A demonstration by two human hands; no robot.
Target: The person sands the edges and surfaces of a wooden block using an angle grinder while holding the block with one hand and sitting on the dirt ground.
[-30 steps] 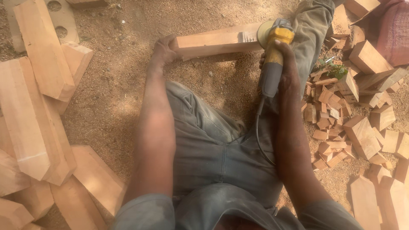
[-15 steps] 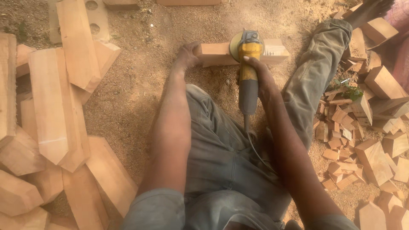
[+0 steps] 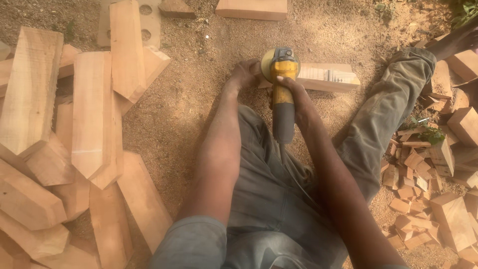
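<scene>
Person sitting on sawdust-covered ground, legs spread. Right hand wrapped tight around yellow angle grinder, disc end sitting on near end of wooden block. Left hand clamped on same end of block, just beside disc. Block lies flat on ground between legs, long side running right. Pile of pointed wooden stakes stacked off to left, heap of small offcuts on right past right leg.
</scene>
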